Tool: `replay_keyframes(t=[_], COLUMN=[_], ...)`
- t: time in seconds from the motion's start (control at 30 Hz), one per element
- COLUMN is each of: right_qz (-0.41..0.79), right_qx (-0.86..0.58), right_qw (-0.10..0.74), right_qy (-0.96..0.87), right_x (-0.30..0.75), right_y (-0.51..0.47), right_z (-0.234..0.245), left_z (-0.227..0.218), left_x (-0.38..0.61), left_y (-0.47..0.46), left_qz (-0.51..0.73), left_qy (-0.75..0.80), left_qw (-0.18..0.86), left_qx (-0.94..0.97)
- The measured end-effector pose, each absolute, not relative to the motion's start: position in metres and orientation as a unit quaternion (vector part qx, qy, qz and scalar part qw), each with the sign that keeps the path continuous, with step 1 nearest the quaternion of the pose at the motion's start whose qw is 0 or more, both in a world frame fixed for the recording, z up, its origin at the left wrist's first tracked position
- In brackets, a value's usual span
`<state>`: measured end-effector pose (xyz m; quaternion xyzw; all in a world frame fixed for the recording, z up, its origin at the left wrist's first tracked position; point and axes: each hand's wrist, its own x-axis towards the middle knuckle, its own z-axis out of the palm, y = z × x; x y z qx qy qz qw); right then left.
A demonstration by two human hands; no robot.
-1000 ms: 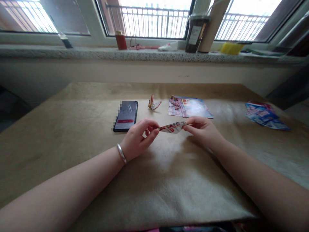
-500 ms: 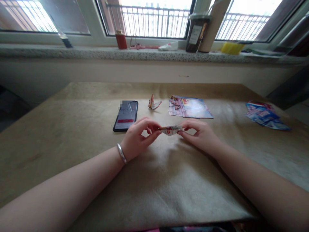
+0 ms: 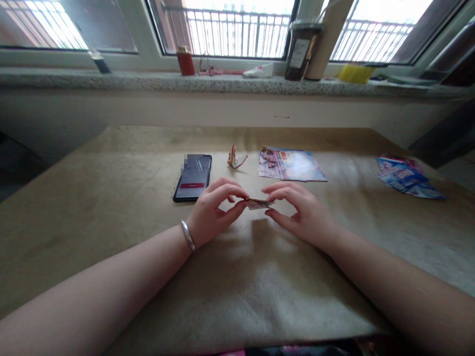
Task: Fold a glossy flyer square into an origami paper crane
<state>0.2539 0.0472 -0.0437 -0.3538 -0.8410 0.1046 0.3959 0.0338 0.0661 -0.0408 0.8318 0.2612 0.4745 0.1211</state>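
Note:
Above the table, my left hand [image 3: 218, 205] pinches the left end of a small folded piece of printed paper [image 3: 260, 203] between thumb and fingers. A silver bangle [image 3: 188, 236] circles that wrist. My right hand [image 3: 302, 207] is around the paper's right end, its thumb and forefinger parted, one above and one below. Whether a fingertip brushes the paper cannot be made out. Beyond my hands stands another folded paper piece [image 3: 236, 159], white with red edges, on the tabletop.
A phone [image 3: 193, 178] lies beyond my left hand. Printed sheets [image 3: 297, 165] lie behind my right hand, and blue torn wrappers [image 3: 408, 178] at the far right. On the windowsill [image 3: 230, 85] are a red bottle [image 3: 185, 62], a dark container [image 3: 301, 52] and a yellow item [image 3: 356, 73].
My right thumb and fingers have spread apart from their pinch on the paper's right end. The paper now tilts slightly, still in my left hand.

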Motion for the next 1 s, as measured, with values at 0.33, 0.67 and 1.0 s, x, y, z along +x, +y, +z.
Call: replay_keyframes(t=[0.33,0.67,1.0], right_qz=[0.069,0.087,0.073], right_qx=[-0.357,-0.369,-0.364], right_qw=[0.407,0.425,0.421], right_qy=[-0.838,-0.822,-0.827], right_x=[0.24,0.236,0.236], right_y=[0.039,0.037,0.038], right_z=[-0.04,-0.035,-0.037], left_z=[-0.042,-0.038,-0.04], left_x=[0.038,0.04,0.042], left_y=[0.062,0.058,0.058], left_qz=[0.449,0.45,0.447], left_qy=[0.233,0.237,0.215], left_qw=[0.14,0.15,0.18], left_qx=[0.851,0.848,0.849])
